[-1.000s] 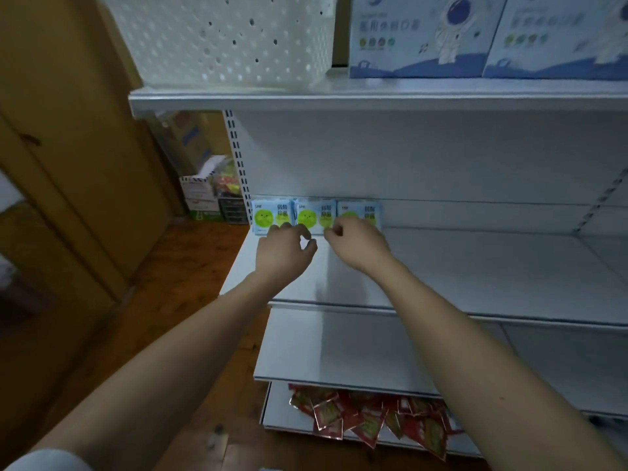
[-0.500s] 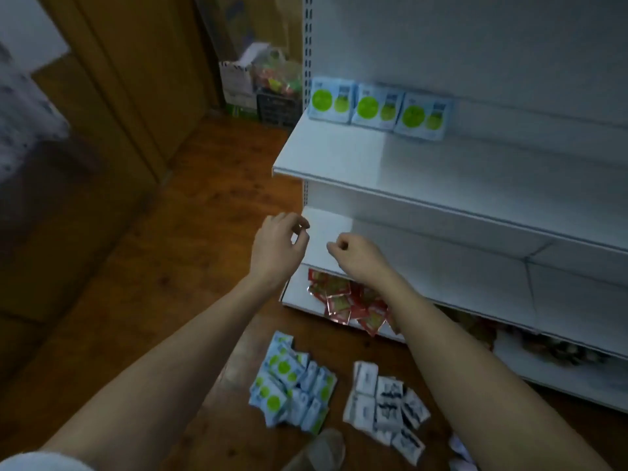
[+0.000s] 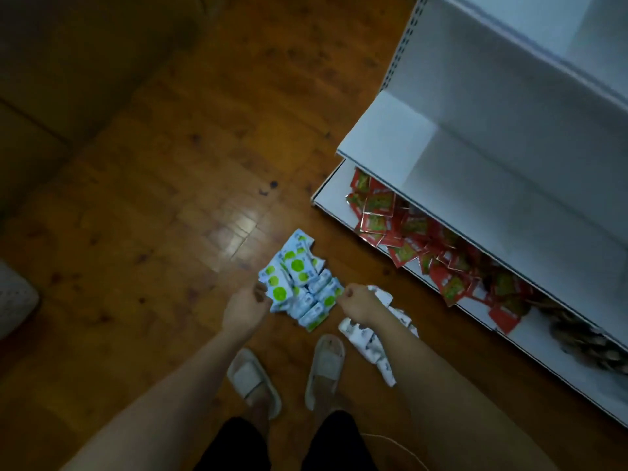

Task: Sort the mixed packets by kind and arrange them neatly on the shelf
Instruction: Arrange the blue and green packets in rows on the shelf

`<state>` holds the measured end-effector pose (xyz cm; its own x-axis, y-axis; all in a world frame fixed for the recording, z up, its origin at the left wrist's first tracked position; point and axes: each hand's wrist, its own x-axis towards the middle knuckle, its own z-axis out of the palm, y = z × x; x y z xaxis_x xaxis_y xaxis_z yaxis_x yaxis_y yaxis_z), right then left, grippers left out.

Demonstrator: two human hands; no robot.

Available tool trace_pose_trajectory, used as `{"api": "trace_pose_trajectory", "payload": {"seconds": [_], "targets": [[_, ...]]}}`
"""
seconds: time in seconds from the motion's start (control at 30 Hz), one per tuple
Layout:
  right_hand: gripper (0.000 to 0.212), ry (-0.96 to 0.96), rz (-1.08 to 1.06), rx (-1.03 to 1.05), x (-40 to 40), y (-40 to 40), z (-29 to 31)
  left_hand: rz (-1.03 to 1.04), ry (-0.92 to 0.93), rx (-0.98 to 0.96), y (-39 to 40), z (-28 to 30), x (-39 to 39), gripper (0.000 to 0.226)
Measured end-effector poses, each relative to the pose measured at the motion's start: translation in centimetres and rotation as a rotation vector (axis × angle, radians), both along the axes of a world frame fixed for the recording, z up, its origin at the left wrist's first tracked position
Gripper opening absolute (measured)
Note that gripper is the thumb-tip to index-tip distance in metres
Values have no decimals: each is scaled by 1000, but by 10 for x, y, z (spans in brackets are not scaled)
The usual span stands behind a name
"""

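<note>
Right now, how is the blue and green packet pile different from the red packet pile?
The blue and green packets lie on the wooden floor; the red packets lie on the bottom shelf. The blue and green heap is small and tight; the red one spreads wider. Both are jumbled.

Glossy wood floor (image 3: 190,205); matt shelf (image 3: 509,158)

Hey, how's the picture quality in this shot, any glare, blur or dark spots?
Head view: dim overall; glare patch on the wooden floor; upper-left corner nearly black; shelf edges bowed by the wide lens; brown packets at right smeared; green-dot packets fairly sharp.
</note>
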<state>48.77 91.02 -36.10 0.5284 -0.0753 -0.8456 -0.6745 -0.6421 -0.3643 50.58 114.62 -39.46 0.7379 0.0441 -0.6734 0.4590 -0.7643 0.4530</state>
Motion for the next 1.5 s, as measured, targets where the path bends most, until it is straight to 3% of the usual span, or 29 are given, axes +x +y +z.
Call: {"api": "trace_pose_trajectory", "payload": {"seconds": [0.17,0.27,0.57,0.73,0.93,1.07,1.2,1.33,1.5], "targets": [[31,102,100,109,2,9,-97,181,187,6,-7,-104,-16,21],[17,117,130,99,18,9,-174,238,218,16,-16,-179,-10,26],[77,-175,155,-172,85,31,-421,528,136,-48,-12,-415,17,90],[85,-162,87,-270,84,32,-484,641,25,-227,-20,-456,7,73],[75,-152,-1,-260,85,35,-507,659,-22,-225,-24,-460,8,61],[45,-142,-151,-114,86,30,-484,657,-10,-228,-22,-429,15,52],[30,-136,-219,26,92,7,-398,553,-21,-314,-17,-352,32,47],[33,-163,-361,143,92,-27,-261,343,-44,-407,-17,-218,78,40],[46,-220,-335,199,71,-66,-55,85,-76,-421,-21,-22,118,27]]}}
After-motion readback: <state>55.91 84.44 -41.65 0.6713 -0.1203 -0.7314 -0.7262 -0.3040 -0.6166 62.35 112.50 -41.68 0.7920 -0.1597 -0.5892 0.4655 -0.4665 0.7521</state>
